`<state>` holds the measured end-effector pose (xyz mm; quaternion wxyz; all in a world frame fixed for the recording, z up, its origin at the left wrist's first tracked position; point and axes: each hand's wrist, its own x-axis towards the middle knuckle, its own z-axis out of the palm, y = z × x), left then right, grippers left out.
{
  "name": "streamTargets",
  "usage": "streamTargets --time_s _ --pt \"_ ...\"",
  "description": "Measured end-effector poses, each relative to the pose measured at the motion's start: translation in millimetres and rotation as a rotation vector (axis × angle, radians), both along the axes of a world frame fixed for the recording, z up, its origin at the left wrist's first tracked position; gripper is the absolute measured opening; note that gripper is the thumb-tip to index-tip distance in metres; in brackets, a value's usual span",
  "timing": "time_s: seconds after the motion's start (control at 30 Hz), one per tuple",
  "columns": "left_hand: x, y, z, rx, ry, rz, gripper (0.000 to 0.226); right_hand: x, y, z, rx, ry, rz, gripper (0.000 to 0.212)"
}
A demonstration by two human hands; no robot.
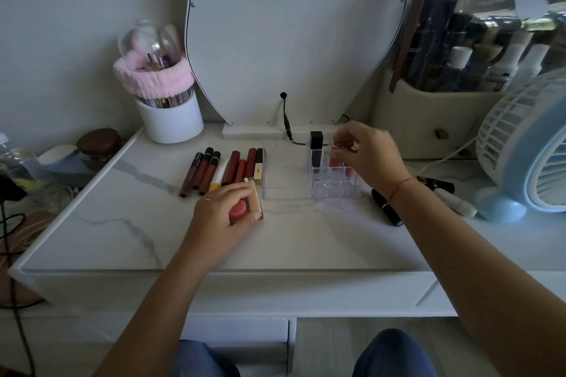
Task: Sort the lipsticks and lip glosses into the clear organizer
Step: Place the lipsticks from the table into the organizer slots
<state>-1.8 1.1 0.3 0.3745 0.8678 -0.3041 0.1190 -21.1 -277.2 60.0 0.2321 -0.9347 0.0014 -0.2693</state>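
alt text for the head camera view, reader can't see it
A person's right hand pinches the top of a pink tube standing in a clear organizer on a white marbled table. Their left hand grips a pink-ended lip product beside a row of lip glosses lying flat. A black-capped tube also stands in the organizer.

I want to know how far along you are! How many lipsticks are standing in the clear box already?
3 show in the clear organizer: a black-capped tube at back left, a pink tube held by the right hand, a second pink tube beside it. The hand may hide more.
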Motion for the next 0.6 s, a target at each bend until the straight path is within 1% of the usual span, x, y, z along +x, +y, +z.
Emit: streamTargets --time_s 0.1,0.17,0.23,0.37,0.47,0.53,0.6 --pt "0 0 0 -0.005 0.006 0.009 0.036 0 -1 -6 -0.118 -0.026 -0.044 0.014" --pt "-1 0 0 -0.008 0.011 0.014 0.036 0 -2 -6 -0.139 -0.040 -0.060 0.011" --pt "-1 0 0 -0.012 0.010 0.012 0.036 0 -3 -4 -0.133 -0.039 -0.052 0.011" --pt "-1 -1 1 -0.006 0.011 0.008 0.037 -9 -7 1 -0.094 -0.057 -0.036 0.021" --pt "-1 0 0 -0.002 0.017 0.002 0.037 -24 -15 2 -0.020 -0.106 -0.097 0.022" --pt "0 0 -1 -0.004 0.013 0.001 0.036 -35 -24 -1 0.035 -0.050 -0.177 0.021" --pt "0 0 -1 -0.006 0.006 0.007 0.035 -41 -32 -7 0.029 0.139 -0.245 0.022"
